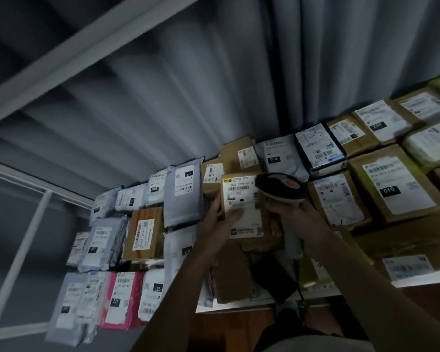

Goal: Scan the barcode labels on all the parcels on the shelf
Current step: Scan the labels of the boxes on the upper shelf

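My right hand [294, 214] grips a grey and black barcode scanner [281, 190], whose head points at the white label of a brown cardboard parcel [241, 207]. My left hand [220, 224] rests on that parcel's left edge and label, thumb along the side and fingers across the front. Many other parcels cover the shelf: grey mailer bags [182, 196], a pink bag [123, 301] and cardboard boxes [391, 186], each with a white barcode label facing up.
A grey corrugated wall [188, 97] stands behind the shelf. White shelf rails [61, 62] cross above and at the left. The shelf's white front edge [239, 304] runs below the parcels, with a brown floor beneath it.
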